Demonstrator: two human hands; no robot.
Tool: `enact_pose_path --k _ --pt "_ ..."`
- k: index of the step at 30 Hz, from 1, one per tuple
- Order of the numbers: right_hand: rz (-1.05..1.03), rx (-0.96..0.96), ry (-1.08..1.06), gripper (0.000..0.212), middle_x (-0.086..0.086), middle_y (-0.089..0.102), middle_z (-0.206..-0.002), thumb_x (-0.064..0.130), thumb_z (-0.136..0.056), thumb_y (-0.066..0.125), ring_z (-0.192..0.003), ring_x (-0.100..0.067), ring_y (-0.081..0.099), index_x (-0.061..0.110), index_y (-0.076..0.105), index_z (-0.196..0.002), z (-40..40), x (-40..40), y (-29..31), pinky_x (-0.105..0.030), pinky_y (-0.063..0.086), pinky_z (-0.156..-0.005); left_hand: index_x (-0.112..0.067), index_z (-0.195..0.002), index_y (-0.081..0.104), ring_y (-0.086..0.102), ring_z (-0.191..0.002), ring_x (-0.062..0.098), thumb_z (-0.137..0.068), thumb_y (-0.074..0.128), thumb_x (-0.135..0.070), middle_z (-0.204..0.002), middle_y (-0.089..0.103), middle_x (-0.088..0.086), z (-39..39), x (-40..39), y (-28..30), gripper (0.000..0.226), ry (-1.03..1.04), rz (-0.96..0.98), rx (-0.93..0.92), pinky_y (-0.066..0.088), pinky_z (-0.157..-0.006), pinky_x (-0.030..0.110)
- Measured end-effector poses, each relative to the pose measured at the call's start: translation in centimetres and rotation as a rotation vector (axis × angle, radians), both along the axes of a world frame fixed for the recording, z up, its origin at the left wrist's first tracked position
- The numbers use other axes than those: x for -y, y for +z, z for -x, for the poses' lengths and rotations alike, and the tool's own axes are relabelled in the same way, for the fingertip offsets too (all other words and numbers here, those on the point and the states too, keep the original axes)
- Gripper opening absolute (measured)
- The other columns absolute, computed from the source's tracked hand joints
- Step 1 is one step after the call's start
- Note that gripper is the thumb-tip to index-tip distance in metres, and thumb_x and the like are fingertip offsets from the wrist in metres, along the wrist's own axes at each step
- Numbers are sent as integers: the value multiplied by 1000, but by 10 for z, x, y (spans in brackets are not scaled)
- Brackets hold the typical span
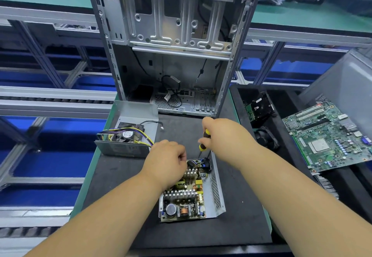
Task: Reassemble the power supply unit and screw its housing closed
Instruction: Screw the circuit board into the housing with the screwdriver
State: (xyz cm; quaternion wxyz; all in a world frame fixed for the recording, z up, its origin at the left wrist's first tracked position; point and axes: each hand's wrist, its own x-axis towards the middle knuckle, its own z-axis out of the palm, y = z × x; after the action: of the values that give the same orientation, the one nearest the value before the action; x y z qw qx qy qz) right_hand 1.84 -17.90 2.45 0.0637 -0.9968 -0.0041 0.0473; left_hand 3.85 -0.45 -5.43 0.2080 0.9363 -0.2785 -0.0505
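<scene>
You are holding the screwdriver (205,140) in your right hand (216,134), fingers curled round its yellow-and-black handle, with the shaft running down and slightly leftward to the far corner of the circuit board (184,192). That board is sitting in the open lower housing (216,192) on the black mat (112,176), directly below your grip, so the tool's long axis is pointing almost straight at the fastening spot. Your left hand (167,162) is resting curled on the board's far left edge, just beside the tip; whether it is pinching a screw cannot be told. The cover with the fan (127,134) is lying well apart to the left, nearer your left hand. The fan's label is too small to read.
</scene>
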Motion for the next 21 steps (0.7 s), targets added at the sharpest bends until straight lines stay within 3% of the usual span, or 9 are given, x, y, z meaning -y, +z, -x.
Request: enact_pose_path --k 4,9,13,16,21 --pt "216 -59 -37 30 2 39 -68 43 -99 46 -73 -26 49 19 42 -82 -7 -6 3 -28 33 -52 -29 -73 55 44 -82 18 -81 51 -17 -80 61 -8 0 0 -1 15 -3 -16 2 38 -82 32" --pt "240 -31 -96 30 1 44 -71 39 -101 41 -73 -26 51 17 46 -81 -7 -7 3 -30 40 -60 -29 -72 53 44 -81 18 -81 51 -16 -78 60 -8 0 0 0 16 -7 -1 2 38 -80 31" --pt "71 -46 -68 34 5 50 -82 53 -97 47 -76 -22 50 21 38 -92 0 -2 2 -32 36 -58 -29 -74 56 47 -83 18 -82 51 -17 -80 61 -8 0 -1 0 15 -7 4 -2 39 -83 32" --pt "-177 -82 -30 22 6 55 -95 40 -94 58 -82 -18 54 24 43 -95 3 4 3 -32 38 -60 -27 -75 59 48 -84 19 -81 51 -17 -81 63 -7 0 -1 0 15 -1 4 1 40 -83 33" --pt "-245 -88 31 12 6 55 -97 34 -91 63 -89 -18 53 28 53 -91 7 6 4 -35 47 -75 -28 -75 58 48 -85 19 -82 50 -18 -82 63 -8 -1 0 0 14 -6 -3 8 39 -83 33"
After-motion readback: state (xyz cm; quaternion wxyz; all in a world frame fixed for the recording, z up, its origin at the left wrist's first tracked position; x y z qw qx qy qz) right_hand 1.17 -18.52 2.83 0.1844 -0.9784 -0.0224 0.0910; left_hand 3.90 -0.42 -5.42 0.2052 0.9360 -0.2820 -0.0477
